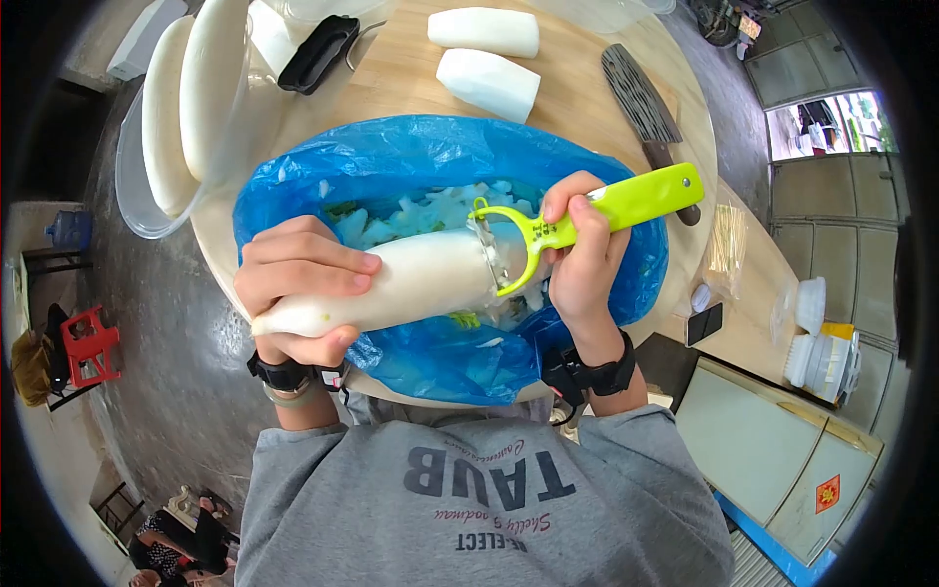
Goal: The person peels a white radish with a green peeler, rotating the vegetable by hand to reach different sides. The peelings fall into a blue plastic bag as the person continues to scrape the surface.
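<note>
My left hand point(305, 279) is wrapped around a long white daikon radish point(421, 282), near its tapered end. My right hand point(585, 245) grips a lime-green peeler point(641, 199) by its handle. The peeler's blade lies across the radish near its thick end. Below the radish is a container lined with a blue plastic bag point(293, 181). Pale peelings point(411, 220) with some green scraps lie inside the bag. What stands under the bag is hidden.
Two white radish pieces point(484, 32) lie on a wooden board beside a cleaver point(641, 98). Whole radishes point(210, 88) stand in a clear tub point(132, 191) at left. A black tray point(318, 56), skewers point(727, 240) and a phone point(704, 325) are around the table. Another person point(171, 538) sits lower left.
</note>
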`<state>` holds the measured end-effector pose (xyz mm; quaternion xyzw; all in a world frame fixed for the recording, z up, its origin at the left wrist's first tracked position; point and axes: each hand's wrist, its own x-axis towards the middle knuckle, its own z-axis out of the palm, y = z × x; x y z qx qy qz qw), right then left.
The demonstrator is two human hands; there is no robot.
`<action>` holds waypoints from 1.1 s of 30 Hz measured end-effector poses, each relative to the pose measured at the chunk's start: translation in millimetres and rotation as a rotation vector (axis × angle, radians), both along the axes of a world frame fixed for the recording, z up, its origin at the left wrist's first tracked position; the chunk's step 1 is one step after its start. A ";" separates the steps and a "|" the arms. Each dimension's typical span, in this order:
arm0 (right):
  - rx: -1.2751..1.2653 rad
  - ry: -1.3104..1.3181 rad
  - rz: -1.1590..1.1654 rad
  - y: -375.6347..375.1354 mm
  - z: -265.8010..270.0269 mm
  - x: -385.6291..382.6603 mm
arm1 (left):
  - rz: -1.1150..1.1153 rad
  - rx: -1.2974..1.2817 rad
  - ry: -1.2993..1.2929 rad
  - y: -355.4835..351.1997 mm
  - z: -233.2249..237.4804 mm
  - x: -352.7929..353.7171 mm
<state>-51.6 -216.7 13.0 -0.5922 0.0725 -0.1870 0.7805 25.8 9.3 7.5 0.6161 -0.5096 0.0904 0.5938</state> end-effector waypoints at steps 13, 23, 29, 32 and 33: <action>0.006 -0.043 -0.038 -0.4 -5.7 -1.3 | 0.003 0.009 -0.010 -0.3 2.6 0.6; -0.010 -0.032 -0.252 -4.8 -9.4 7.9 | 0.008 0.017 -0.005 -0.3 1.2 0.4; 0.082 -0.079 -0.043 -4.1 -7.9 0.0 | 0.012 0.009 -0.014 1.0 0.2 0.9; 0.005 -0.052 0.035 1.4 -7.0 0.3 | 0.014 0.014 -0.007 -0.8 0.4 1.3; -0.002 -0.062 0.032 0.6 -6.9 1.1 | 0.015 0.016 0.000 -0.4 1.2 0.6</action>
